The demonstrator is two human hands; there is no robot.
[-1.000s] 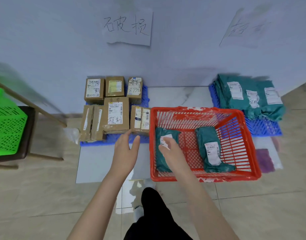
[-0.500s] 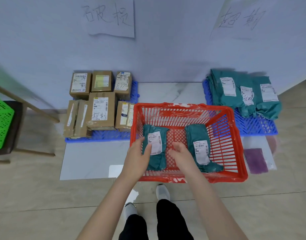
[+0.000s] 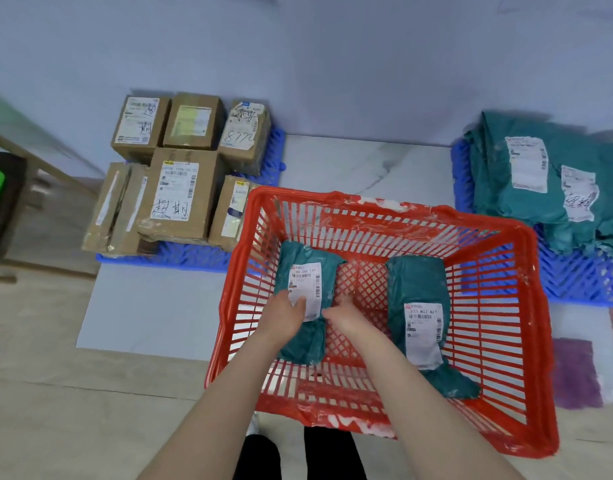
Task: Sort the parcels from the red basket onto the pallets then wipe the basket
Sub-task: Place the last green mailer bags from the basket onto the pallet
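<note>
Red basket (image 3: pixel 526 341), left side: we clasp one green parcel (image 3: pixel 306 306), left hand (image 3: pixel 284 317) and right hand (image 3: pixel 346 318) closed on it, label up for sorting; second parcel (image 3: pixel 422 327) waits.

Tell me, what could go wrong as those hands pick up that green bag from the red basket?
1. The left hand presses on the paper label of the left green parcel; pulling there might tear or peel it.
2. The soft bag could sag and slip, since the right hand touches only its edge.
3. White smears line the red basket rim; sleeves or the second green parcel could pick them up before wiping.
</note>
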